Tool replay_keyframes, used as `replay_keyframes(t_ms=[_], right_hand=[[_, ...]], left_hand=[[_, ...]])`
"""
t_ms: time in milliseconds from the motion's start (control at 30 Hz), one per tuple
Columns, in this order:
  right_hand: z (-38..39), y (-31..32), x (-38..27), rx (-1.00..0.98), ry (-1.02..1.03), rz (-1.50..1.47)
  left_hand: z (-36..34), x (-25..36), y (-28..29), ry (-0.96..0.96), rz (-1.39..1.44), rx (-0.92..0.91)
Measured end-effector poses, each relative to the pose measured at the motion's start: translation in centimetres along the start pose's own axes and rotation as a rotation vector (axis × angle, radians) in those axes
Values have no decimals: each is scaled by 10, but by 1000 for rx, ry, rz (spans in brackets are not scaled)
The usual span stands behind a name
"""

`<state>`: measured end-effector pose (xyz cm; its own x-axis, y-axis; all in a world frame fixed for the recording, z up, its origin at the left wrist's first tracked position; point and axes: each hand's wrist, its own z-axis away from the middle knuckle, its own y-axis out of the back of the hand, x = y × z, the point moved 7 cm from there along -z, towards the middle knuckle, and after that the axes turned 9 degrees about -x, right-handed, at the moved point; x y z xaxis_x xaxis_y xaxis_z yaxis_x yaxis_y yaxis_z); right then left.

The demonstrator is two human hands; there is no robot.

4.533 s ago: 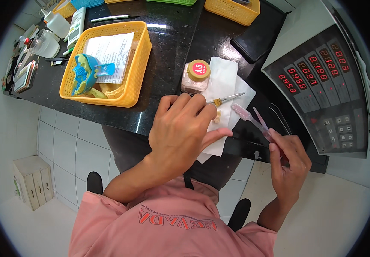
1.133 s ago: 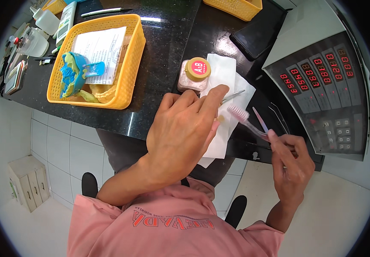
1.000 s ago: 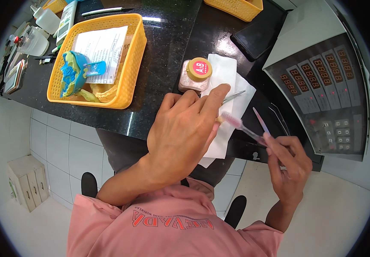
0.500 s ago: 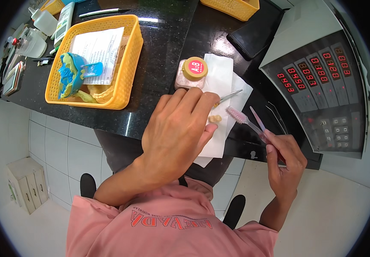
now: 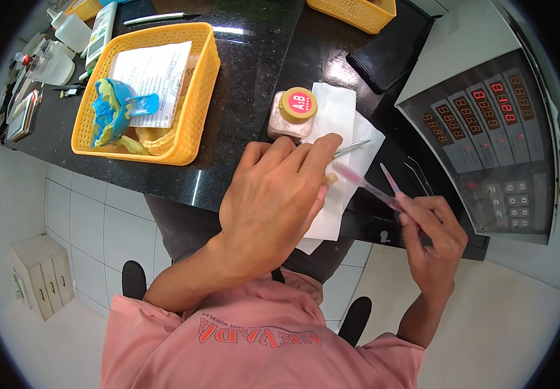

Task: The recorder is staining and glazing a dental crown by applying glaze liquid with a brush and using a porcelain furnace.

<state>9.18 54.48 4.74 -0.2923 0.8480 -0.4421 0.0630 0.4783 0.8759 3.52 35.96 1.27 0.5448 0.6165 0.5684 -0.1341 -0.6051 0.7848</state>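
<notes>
My right hand (image 5: 430, 230) grips a clear pink toothbrush (image 5: 378, 193), its bristles blurred beside a small tooth-coloured dental piece (image 5: 330, 177). That piece sits at the curled fingertips of my left hand (image 5: 277, 198), which is closed with its back toward me and hides most of the grip. A thin silver pointed tool (image 5: 353, 148) shows past my left fingers, over white paper towel (image 5: 333, 104); I cannot tell whether they hold it. Beyond that hand stands a squarish jar of pinkish powder (image 5: 284, 122) with a gold lid. Another slim pointed tool (image 5: 390, 178) ends near my right fingers.
A yellow basket (image 5: 195, 123) holds a blue impression tray (image 5: 119, 107), papers and plaster-like pieces. Right stands a machine with red number displays (image 5: 487, 136). Tweezers (image 5: 419, 174) lie near it. A dark flat device (image 5: 384, 61) and another yellow basket (image 5: 358, 18) are at the back.
The toothbrush head has moved left, up against the dental piece, and is now blurred. My left fingers now cover more of the piece. The whole view has shifted slightly.
</notes>
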Motion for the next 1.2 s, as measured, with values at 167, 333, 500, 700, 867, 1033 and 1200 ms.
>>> replay_keyframes(t_ms=[167,333,500,700,867,1033,1200], right_hand=[[4,-1,5,-60,-37,-51],[7,4,8,31,-70,9],[8,1,9,53,-105,-61],[18,-13,23,171,-272,-205],[22,-32,31,151,-322,-319],[-2,-34,15,219,-386,-472],[-18,-47,10,50,-371,-496]], left_hand=[[1,0,1,-12,-1,0],[0,2,1,0,-22,-7],[2,0,3,-52,23,26],[9,-1,3,-34,-2,94],[6,-1,-2,-29,-67,107],[4,0,-5,-11,-80,48],[2,-1,-3,-9,-55,48]])
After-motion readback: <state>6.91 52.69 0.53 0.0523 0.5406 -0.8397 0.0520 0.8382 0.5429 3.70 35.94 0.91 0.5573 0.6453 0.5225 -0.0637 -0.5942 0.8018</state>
